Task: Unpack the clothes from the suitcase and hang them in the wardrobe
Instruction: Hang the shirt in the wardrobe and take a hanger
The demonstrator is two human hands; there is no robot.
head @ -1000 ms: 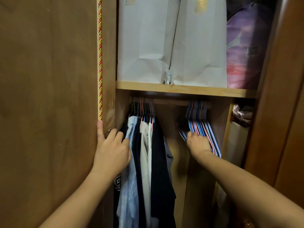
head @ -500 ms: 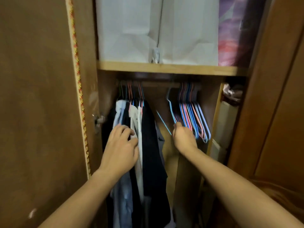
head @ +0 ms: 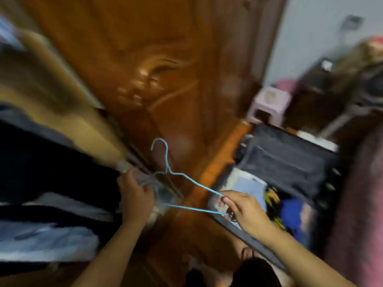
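Hanger: a thin blue wire hanger (head: 182, 177) sits in the middle of the frame, held up between both hands, with its hook pointing up.
How it handles: it looks very light and a bit bendy, so it could twist if pulled hard. The two ends of the shoulders look like good places to hold. The hook must stay free for the rail.
Right hand: the right hand (head: 245, 211) is at the lower right of the middle. Its fingers (head: 226, 200) pinch the right end of the hanger, where the top wire and bottom wire meet.
Left hand: the left hand (head: 135, 196) is just left of the middle. Its fingers are curled at the left end of the hanger, but the blur hides just how they hold it. Something pale and blurry is there too, and it cannot be told what.
Suitcase: the dark suitcase (head: 290, 160) lies open on the floor at the right. It looks soft on the outside, like cloth.
Clothes inside: a pale blue folded piece (head: 250, 190) and a bright blue piece (head: 292, 212) lie in it. They look soft and floppy, and are not yet on a hanger.
Wardrobe: dark and light clothes (head: 51, 183) hang at the left. The shiny brown wooden door (head: 145, 59), with carved shapes, fills the top middle.
Further off: a small pink stool (head: 269, 104) stands at the upper right.
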